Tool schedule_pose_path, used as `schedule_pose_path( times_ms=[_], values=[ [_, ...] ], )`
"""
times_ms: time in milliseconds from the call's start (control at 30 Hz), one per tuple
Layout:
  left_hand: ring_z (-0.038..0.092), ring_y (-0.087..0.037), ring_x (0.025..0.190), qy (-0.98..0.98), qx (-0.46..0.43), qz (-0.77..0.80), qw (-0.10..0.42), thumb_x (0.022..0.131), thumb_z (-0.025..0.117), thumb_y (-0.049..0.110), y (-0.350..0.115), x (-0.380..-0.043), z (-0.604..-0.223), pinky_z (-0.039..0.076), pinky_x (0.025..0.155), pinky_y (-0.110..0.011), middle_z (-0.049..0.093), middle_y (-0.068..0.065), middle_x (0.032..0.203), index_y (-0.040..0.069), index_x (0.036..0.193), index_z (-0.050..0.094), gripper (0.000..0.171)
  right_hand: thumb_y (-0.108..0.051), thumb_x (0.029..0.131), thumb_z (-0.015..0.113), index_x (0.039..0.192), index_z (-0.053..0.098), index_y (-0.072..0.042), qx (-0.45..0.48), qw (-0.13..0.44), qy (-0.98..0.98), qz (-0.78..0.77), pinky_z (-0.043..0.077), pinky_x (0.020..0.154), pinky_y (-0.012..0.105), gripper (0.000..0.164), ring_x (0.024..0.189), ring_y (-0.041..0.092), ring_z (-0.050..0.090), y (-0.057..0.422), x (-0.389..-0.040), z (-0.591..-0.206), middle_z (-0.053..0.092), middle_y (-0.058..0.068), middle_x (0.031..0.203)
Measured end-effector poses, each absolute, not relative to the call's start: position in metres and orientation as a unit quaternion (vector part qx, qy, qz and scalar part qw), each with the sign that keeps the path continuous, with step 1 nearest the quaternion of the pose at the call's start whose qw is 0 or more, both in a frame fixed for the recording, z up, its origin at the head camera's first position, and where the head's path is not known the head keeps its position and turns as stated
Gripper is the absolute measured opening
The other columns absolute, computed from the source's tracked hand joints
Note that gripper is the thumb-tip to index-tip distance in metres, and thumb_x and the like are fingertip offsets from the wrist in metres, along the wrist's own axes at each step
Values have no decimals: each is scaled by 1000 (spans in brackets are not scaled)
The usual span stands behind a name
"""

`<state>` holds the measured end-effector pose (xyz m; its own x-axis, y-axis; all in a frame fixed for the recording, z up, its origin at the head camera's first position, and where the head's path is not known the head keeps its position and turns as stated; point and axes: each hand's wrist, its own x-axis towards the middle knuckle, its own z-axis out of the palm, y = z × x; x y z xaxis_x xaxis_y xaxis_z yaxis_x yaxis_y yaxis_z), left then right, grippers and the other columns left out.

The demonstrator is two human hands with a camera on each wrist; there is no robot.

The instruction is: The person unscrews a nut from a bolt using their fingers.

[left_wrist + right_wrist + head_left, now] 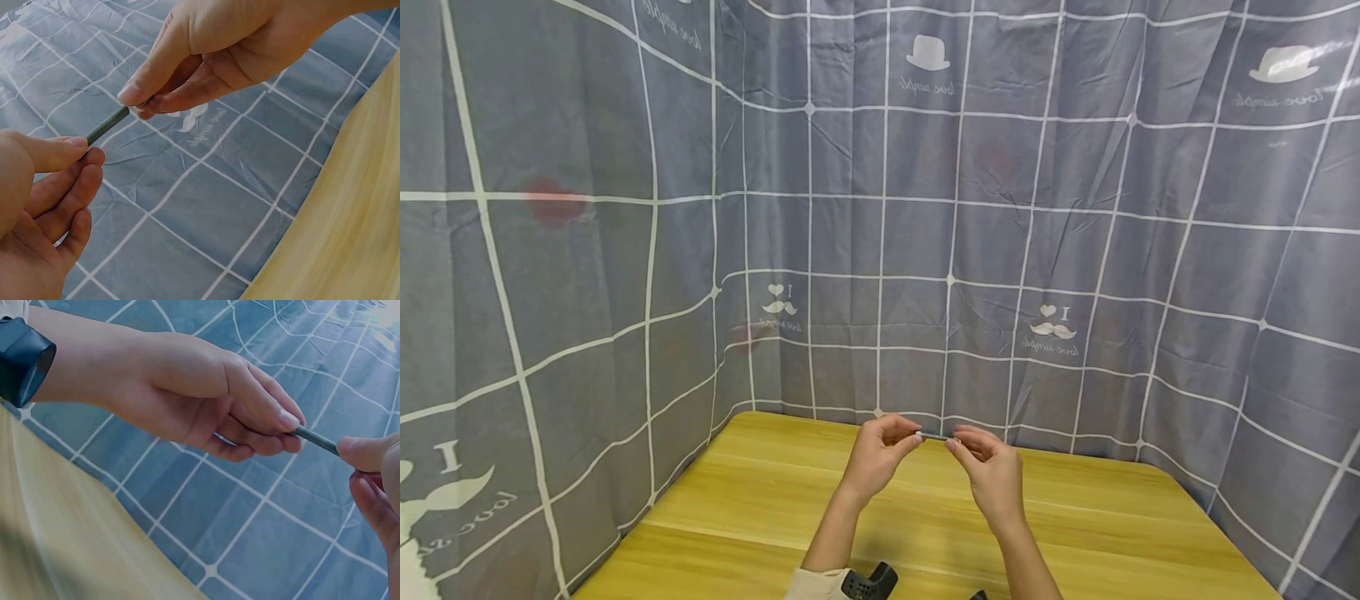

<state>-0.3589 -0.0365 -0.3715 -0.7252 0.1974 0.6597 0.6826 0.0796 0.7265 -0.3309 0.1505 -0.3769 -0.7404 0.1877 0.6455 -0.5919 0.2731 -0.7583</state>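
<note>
Between my two hands is a short, dark grey threaded rod [936, 437], held up above the table. My left hand [874, 457] pinches one end of it between thumb and fingertips. At the other end, my right hand [996, 475] pinches it with thumb and index finger. Fine threads show along the bare middle of the rod [107, 126] in the left wrist view. In the right wrist view the rod [319, 440] spans the gap between the two thumbs. Both ends are hidden under the fingers.
Below the hands lies a yellow wood-grain table [760, 500] with rounded far corners. A grey-blue curtain [917, 242] with white grid lines hangs around its back and sides. A black wrist camera [871, 582] sits at the left sleeve.
</note>
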Motion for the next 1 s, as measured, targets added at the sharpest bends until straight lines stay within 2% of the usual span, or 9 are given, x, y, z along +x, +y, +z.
schedule_pose_path(
  times_ms=[167,333,500,667,1000],
  values=[
    [72,-27,96,-709,-310,-607,181,97,71,1,-41,-364,-377,55,87,-33,75,-12,103,0,108,75,12,-5,87,83,96,80,4,159,353,-743,547,56,76,21,12,90,27,74,155,-335,-382,75,13,107],
    [72,-27,95,-710,-307,-613,163,97,72,6,-46,-370,-385,55,84,-33,76,-11,101,1,106,75,10,-5,83,87,89,81,-3,158,364,-762,512,55,68,22,9,78,17,68,161,-341,-390,73,7,98],
    [72,-27,93,-725,-287,-604,164,97,71,3,-49,-374,-395,55,80,-31,76,-14,99,-3,105,74,10,-9,83,87,89,81,-7,132,334,-789,498,49,59,24,8,72,12,62,169,-347,-399,74,3,88],
    [72,-36,93,-738,-261,-601,161,96,69,-5,-50,-375,-400,56,79,-33,75,-21,99,-9,104,72,10,-14,86,86,92,82,-8,97,291,-813,495,50,60,25,10,73,14,63,177,-348,-406,76,2,89],
    [71,-25,86,-741,-250,-610,127,93,75,0,-58,-391,-429,55,75,-32,76,-13,94,-4,101,75,9,-15,87,85,93,81,-7,80,269,-846,453,49,62,26,11,73,14,60,183,-352,-420,75,-1,87]
  ],
)
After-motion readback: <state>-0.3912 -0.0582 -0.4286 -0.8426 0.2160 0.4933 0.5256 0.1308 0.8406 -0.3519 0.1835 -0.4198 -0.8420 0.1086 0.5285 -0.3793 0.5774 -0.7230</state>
